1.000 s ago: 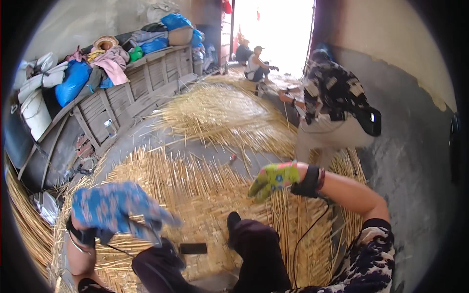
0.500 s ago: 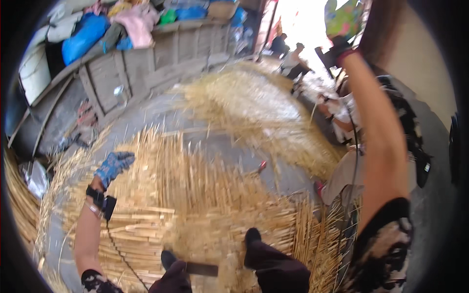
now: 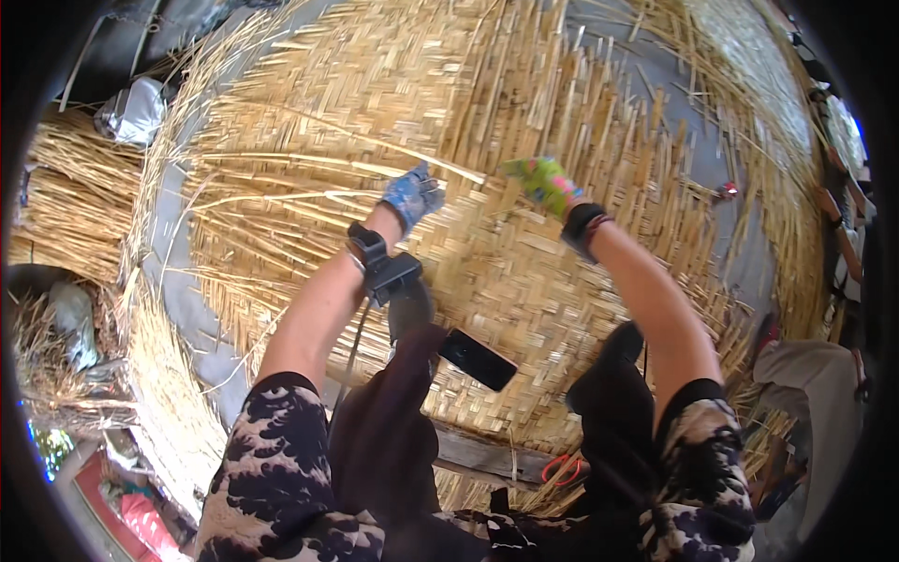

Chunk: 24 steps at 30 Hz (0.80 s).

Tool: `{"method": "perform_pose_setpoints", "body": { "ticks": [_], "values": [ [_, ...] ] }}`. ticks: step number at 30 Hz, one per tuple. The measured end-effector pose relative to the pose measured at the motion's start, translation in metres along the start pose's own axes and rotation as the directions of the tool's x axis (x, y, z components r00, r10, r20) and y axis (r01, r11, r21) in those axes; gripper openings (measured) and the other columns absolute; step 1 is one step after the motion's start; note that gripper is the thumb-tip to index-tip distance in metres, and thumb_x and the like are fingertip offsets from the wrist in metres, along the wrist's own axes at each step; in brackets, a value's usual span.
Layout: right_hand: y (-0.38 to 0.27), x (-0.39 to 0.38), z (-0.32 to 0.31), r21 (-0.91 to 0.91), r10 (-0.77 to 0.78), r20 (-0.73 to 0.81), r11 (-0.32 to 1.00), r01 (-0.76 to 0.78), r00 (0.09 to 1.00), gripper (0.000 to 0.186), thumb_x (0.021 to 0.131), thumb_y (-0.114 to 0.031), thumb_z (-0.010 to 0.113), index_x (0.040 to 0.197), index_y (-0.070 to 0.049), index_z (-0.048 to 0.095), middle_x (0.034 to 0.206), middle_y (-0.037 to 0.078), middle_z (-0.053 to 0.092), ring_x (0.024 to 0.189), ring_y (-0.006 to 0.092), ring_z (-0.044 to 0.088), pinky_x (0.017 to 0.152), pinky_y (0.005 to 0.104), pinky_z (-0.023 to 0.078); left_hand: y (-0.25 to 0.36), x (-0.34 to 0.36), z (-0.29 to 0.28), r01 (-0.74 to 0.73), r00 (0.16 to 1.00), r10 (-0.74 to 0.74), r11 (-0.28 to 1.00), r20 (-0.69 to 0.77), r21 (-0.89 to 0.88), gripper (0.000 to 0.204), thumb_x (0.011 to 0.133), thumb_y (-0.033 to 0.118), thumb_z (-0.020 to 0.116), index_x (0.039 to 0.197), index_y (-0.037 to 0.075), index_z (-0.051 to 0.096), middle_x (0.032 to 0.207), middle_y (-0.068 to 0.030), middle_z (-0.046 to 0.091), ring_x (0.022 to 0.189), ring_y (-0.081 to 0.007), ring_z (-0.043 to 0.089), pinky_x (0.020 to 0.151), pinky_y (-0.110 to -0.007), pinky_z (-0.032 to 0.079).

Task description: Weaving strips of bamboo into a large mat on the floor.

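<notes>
Covering the ground ahead, the woven straw mat (image 3: 524,281) lies flat. Near its centre, the left hand (image 3: 412,195), blue-gloved, and the right hand (image 3: 543,183), green-gloved, press down on loose strips; finger closure cannot be determined. A dark phone (image 3: 478,359) rests on the mat's near edge.

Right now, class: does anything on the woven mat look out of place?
Yes. A flat black phone-like slab lies on the woven straw mat between the person's knees. It looks odd among the straw. Long loose strips also stick out unwoven on the left.
</notes>
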State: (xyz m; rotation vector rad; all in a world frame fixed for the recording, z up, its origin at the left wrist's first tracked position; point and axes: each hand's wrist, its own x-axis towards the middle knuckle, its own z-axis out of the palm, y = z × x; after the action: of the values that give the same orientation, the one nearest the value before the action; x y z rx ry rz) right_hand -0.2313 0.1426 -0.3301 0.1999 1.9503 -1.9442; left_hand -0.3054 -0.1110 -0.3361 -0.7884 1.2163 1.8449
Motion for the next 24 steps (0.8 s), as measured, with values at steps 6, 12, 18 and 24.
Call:
{"method": "perform_pose_setpoints", "body": {
  "ticks": [6,12,18,24],
  "values": [
    [0.006,0.041,0.059,-0.859,-0.107,-0.247,0.483,-0.167,0.963,0.025,0.078,-0.024,0.044,0.084,-0.005,0.059,0.084,0.015,0.060,0.074,0.0309,0.056,0.063,0.0386,0.043,-0.003,0.037,-0.016,-0.003,1.000,0.003,0.975,-0.004,-0.221,0.048,0.081,0.029,0.056,0.115,-0.001,0.039,0.104,-0.0170,0.047,0.087,-0.0308,0.051,0.071,-0.043,0.046],
    [0.047,0.017,0.068,-0.119,-0.070,-0.401,0.993,0.024,0.913,0.027,0.081,-0.025,0.041,0.079,-0.006,0.060,0.076,0.013,0.060,0.068,0.0263,0.056,0.061,0.0362,0.042,0.065,0.020,0.026,-0.315,0.922,0.298,0.948,-0.249,-0.031,0.044,0.082,0.025,0.054,0.116,0.000,0.039,0.110,-0.0175,0.046,0.095,-0.0247,0.048,0.071,-0.037,0.047],
    [0.006,0.007,0.082,-0.277,-0.331,-0.507,0.937,0.213,0.796,0.024,0.083,-0.021,0.045,0.082,-0.003,0.060,0.067,0.004,0.059,0.061,0.0166,0.055,0.052,0.0291,0.042,0.102,-0.054,0.135,-0.822,0.224,0.080,-0.520,0.971,0.233,0.050,0.079,0.025,0.056,0.121,0.004,0.038,0.109,-0.0161,0.050,0.102,-0.0256,0.047,0.083,-0.033,0.041],
    [0.026,0.030,0.063,0.403,-0.082,-0.591,0.831,0.383,0.802,0.015,0.080,-0.006,0.052,0.090,0.001,0.059,0.075,0.006,0.059,0.066,0.0127,0.055,0.055,0.0231,0.044,0.075,0.021,0.062,-0.476,0.761,0.524,0.052,0.382,0.878,0.082,0.070,0.031,0.065,0.131,0.003,0.017,0.131,-0.0240,0.025,0.121,-0.0322,0.027,0.099,-0.035,0.024]
  ]
}}
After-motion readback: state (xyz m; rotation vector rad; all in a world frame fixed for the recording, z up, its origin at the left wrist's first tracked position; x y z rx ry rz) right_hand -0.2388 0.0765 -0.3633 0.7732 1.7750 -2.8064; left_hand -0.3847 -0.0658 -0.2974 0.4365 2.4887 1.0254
